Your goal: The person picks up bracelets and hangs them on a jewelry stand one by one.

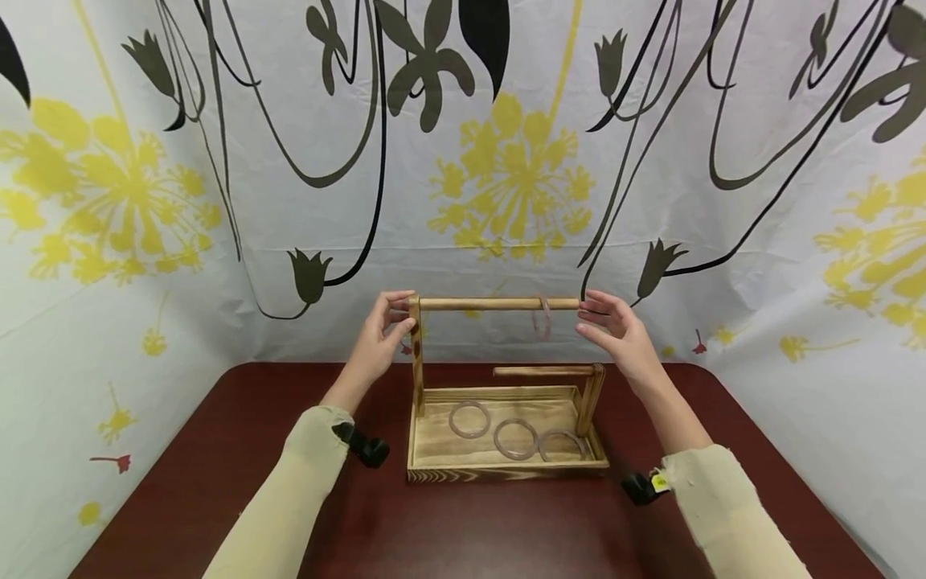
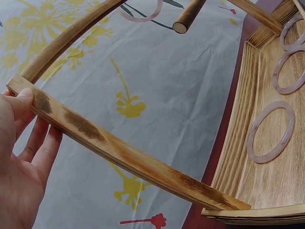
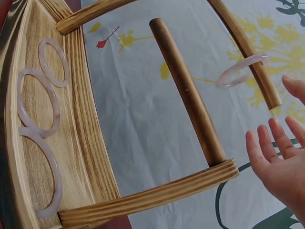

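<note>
My left hand (image 1: 379,334) pinches the top of the tall post (image 2: 119,148) of a wooden bangle stand (image 1: 506,474), thumb on one face and fingers behind. From that post a long rod (image 1: 477,304) runs right, with one pale pink bangle (image 1: 542,320) hanging near its free end. Just beyond that end is my right hand (image 1: 615,330), fingers spread and apart from the rod, holding nothing in the right wrist view. Below, three more bangles, such as the leftmost bangle (image 1: 469,420), lie in the tray of the stand.
A shorter post (image 1: 591,402) at the tray's right carries a lower rod (image 1: 542,371) pointing left. The stand sits on a dark red table (image 1: 477,531). Behind the table hangs a white cloth (image 1: 347,217) with flower prints.
</note>
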Demonstrator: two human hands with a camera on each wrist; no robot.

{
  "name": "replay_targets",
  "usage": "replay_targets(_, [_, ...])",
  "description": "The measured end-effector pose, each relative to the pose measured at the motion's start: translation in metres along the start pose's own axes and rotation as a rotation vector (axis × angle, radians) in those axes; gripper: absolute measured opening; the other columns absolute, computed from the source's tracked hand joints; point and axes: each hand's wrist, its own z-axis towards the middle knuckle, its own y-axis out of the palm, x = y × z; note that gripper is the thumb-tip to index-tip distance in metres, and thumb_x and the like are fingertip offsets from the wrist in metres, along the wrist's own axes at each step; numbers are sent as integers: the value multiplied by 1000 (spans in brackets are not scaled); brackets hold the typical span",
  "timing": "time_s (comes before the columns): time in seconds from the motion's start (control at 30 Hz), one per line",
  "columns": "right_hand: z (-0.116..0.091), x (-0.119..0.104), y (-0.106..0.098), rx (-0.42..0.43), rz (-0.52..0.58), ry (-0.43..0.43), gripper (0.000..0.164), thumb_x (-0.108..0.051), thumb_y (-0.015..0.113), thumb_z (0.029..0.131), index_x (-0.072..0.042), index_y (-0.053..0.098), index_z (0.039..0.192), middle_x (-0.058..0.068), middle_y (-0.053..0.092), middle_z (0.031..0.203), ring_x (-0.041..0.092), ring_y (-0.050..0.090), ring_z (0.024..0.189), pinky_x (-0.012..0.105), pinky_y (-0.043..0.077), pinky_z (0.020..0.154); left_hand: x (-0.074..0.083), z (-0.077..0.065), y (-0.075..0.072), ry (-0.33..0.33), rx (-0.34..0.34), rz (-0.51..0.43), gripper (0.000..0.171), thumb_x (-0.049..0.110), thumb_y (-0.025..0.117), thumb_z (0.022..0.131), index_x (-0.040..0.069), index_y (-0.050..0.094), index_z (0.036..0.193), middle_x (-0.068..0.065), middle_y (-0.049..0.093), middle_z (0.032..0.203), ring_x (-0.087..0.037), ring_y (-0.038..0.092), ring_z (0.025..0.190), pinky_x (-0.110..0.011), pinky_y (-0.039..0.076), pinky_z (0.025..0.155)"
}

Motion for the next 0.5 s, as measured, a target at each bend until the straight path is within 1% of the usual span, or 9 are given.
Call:
replay_targets(0.03, [-1,0,0,4,-3,-13,58,-12,65,97,-7,39,150,-8,56,129,8,56,121,10,50,92,-1,-1,0,-2,2,0,39,7,51,103,7,45,141,-22,52,129,-40,56,118,-53,54,92])
replay_targets(0.13, [-9,1,-3,29,-8,-35,55,-10,65,97,-9,43,147,-3,56,129,7,57,120,10,51,90,-2,-2,1,-24,-15,-15,39,8,52,103,8,45,141,-22,51,129,-39,56,119,-45,58,82])
replay_targets(0.2, [-14,1,-4,42,-1,-53,55,-7,65,96,-6,43,147,-1,56,128,7,58,118,9,51,89,-2,-3,1,-35,-29,-22,39,9,52,103,9,45,141,-22,51,129,-39,56,119,-40,59,73])
replay_targets(0.27, [-17,0,-4,46,14,-72,54,-4,64,96,-4,43,146,0,57,128,8,58,117,10,51,89,-2,-2,0,-37,-31,-26,39,8,53,103,9,46,141,-22,51,128,-39,56,119,-39,60,68])
replay_targets(0.3, [-18,0,-4,47,17,-87,54,-3,64,96,-3,44,145,0,57,128,8,58,116,10,51,89,-2,-1,-1,-32,-26,-22,39,7,53,103,9,46,141,-22,51,128,-39,56,119,-39,59,69])
replay_targets(0.37, [-18,-1,-3,38,32,-117,53,-1,63,96,-1,43,145,1,58,128,10,58,117,11,51,90,-1,0,-2,-25,-12,-17,39,6,53,102,9,46,140,-21,51,128,-38,56,119,-43,59,75])
replay_targets(0.47, [-20,-3,0,30,40,-139,51,1,63,95,-4,46,144,-2,59,127,9,59,116,11,52,90,-1,3,-4,-17,-7,-10,39,5,53,102,8,46,140,-21,52,129,-36,56,121,-50,55,88])
replay_targets(0.5, [-20,-4,1,27,47,-140,51,1,63,95,-3,46,144,-3,59,126,9,59,116,11,52,90,-1,3,-5,-16,-7,-9,39,4,53,102,8,45,141,-21,51,129,-36,55,122,-51,54,91])
